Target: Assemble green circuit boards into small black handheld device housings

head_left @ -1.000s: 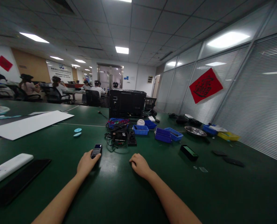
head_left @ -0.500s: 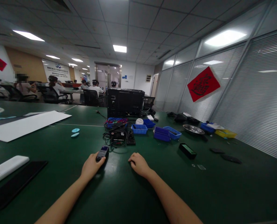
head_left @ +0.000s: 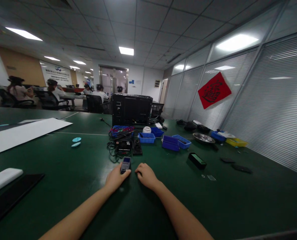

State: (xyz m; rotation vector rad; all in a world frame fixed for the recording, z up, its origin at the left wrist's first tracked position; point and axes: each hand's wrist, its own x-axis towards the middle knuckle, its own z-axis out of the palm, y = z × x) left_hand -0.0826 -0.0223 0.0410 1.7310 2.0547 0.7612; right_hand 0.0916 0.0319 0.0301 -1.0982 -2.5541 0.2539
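Observation:
In the head view my left hand (head_left: pixel 116 176) is closed around a small dark-grey handheld device (head_left: pixel 125 164) with a little screen and buttons, its thumb across the lower end. The device's exact kind is too small to tell. Just right of it, my right hand (head_left: pixel 146 175) rests on the green table (head_left: pixel 135 213), fingers curled in and apparently holding nothing. Beyond both hands lies a black box with cables (head_left: pixel 123 145), beside a dark stand (head_left: pixel 137 147).
Blue bins (head_left: pixel 146 138), a white ball (head_left: pixel 146 129) and a large black case (head_left: pixel 132 110) stand farther back. To the right are a black box with a green face (head_left: pixel 197 160) and a metal bowl (head_left: pixel 204 138). A white board (head_left: pixel 28 133) lies left. People sit in the background.
My left hand has moved right with the grey device, which now sits close beside my right hand and more upright in view. The camera has turned slightly right.

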